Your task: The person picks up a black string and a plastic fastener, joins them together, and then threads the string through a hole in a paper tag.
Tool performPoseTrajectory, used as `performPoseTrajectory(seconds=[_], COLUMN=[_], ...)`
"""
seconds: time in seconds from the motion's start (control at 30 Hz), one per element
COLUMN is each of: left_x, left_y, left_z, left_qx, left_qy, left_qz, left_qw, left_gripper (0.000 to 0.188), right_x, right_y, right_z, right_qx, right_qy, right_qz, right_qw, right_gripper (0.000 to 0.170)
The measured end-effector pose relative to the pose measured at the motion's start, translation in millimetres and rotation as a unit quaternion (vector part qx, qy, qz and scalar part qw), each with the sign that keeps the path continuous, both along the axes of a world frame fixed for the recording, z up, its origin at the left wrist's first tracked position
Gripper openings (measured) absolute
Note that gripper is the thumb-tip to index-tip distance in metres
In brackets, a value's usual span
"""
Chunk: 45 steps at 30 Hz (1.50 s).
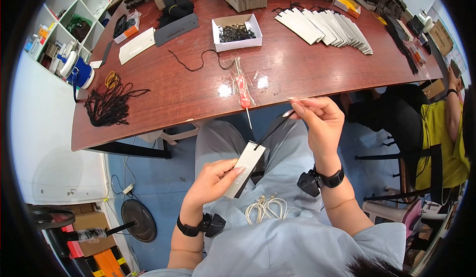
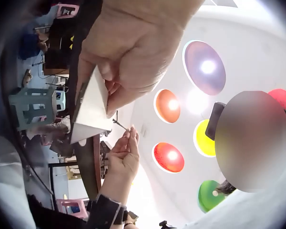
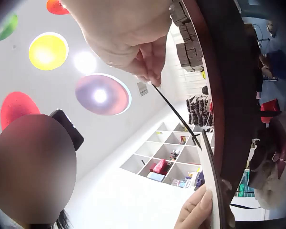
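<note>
My left hand grips a white hang tag with a dark backing, held over the lap. Lettering shows partly beside the thumb. A black cord passes through the hole at the tag's upper end. My right hand pinches the other end of that cord, up and to the right of the tag. In the right wrist view the cord runs straight between the fingertips and the tag. On the table edge, between the hands, lies a red-handled awl, its metal tip sticking out past the edge.
On the red-brown table stand a white box of small black pieces and a fanned row of white tags. A bundle of black cords lies at the left. Coiled pale cable rests on the lap. Another person sits at the right.
</note>
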<state>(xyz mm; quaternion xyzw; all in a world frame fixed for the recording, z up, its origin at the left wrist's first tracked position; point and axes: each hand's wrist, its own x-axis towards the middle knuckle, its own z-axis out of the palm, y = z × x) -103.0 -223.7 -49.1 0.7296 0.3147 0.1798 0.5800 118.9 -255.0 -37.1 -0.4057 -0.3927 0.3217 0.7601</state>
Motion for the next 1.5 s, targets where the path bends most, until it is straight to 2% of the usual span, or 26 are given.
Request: performPoseTrajectory(seconds=[0.03, 0.07, 0.13, 0.2, 0.23, 0.27, 0.37, 0.4, 0.47, 0.53, 0.57, 0.6, 0.67, 0.7, 0.83, 0.93, 1.0, 1.03, 1.07, 1.13, 1.17, 1.23, 1.5], left_x=[0, 0, -1, -2, -3, -3, -3, -3, -3, -1, -3, -5, -8, -9, -6, -7, -7, -8, -8, -10, -11, -15, -19], left_y=[0, 0, 0, -2, -3, -3, -3, -3, -3, -4, -4, -3, -2, -2, -3, 0, 0, -1, -2, -5, -7, -8, -12], left_z=[-1, 0, 2, 0, 0, 1, 6, 8, 7, 3, 4, 5, 4, -1, -4, -5, -1, 2, 4, 10, 12, 18, 22], left_qx=[0.049, 0.049, 0.17, 0.191, 0.212, 0.213, 0.209, 0.205, 0.2, 0.211, 0.211, 0.196, 0.182, 0.173, 0.12, 0.09, 0.056, 0.023, 0.023, -0.083, -0.084, -0.162, -0.181], left_qy=[0.004, 0.004, 0.015, 0.009, 0.003, 0.002, -0.004, 0.015, 0.035, -0.022, -0.022, -0.009, 0.003, 0.0, -0.041, -0.015, -0.006, 0.002, 0.002, -0.039, -0.04, -0.081, -0.106], left_qz=[0.01, 0.01, 0.019, 0.028, 0.037, 0.037, 0.008, -0.015, -0.039, -0.002, -0.002, -0.003, -0.005, -0.012, -0.025, -0.015, -0.012, -0.01, -0.01, 0.017, 0.017, 0.039, 0.043], left_qw=[0.999, 0.999, 0.985, 0.981, 0.976, 0.976, 0.978, 0.979, 0.978, 0.977, 0.977, 0.98, 0.983, 0.985, 0.992, 0.996, 0.998, 1.0, 1.0, 0.996, 0.996, 0.983, 0.977], left_gripper=[0.018, 0.018, 0.018, 0.018, 0.017, 0.017, 0.02, 0.02, 0.02, 0.02, 0.02, 0.018, 0.016, 0.016, 0.017, 0.017, 0.018, 0.02, 0.02, 0.02, 0.02, 0.021, 0.021], right_x=[-2, -4, -5, -2, -5, -7, -15, -20, -24, -20, -16, -11, -4, 3, 6, -1, -10, -12, -13, -12, -8, -1, 1], right_y=[-2, -3, -1, -3, -3, 1, 0, 0, -2, 0, 0, 2, 2, 1, 0, -7, -19, -20, -19, -15, -8, 3, 9], right_z=[1, 2, 7, 13, 15, 18, 16, 12, 10, 3, 1, 2, 10, 14, 33, 50, 58, 60, 60, 55, 49, 43, 33], right_qx=[0.027, 0.053, 0.071, -0.043, -0.108, -0.075, -0.075, -0.063, -0.141, -0.118, -0.145, -0.128, -0.137, -0.166, -0.145, -0.125, -0.101, -0.069, -0.064, -0.056, -0.027, 0.004, -0.001], right_qy=[-0.023, -0.046, -0.089, -0.111, -0.191, -0.324, -0.398, -0.409, -0.344, -0.264, -0.15, -0.161, -0.053, -0.033, 0.008, 0.03, 0.007, -0.058, -0.055, -0.001, 0.048, 0.068, 0.131], right_qz=[-0.006, -0.013, -0.018, 0.098, 0.077, 0.06, 0.176, 0.184, 0.259, 0.22, 0.208, 0.169, 0.148, 0.168, 0.185, 0.229, 0.344, 0.381, 0.405, 0.364, 0.343, 0.27, 0.24], right_qw=[0.999, 0.997, 0.993, 0.988, 0.973, 0.941, 0.897, 0.892, 0.892, 0.931, 0.956, 0.964, 0.978, 0.971, 0.972, 0.965, 0.933, 0.92, 0.91, 0.93, 0.938, 0.961, 0.962], right_gripper=[0.008, 0.008, 0.009, 0.013, 0.015, 0.013, 0.013, 0.013, 0.01, 0.008, 0.007, 0.011, 0.016, 0.02, 0.024, 0.023, 0.024, 0.026, 0.027, 0.028, 0.029, 0.032, 0.037])
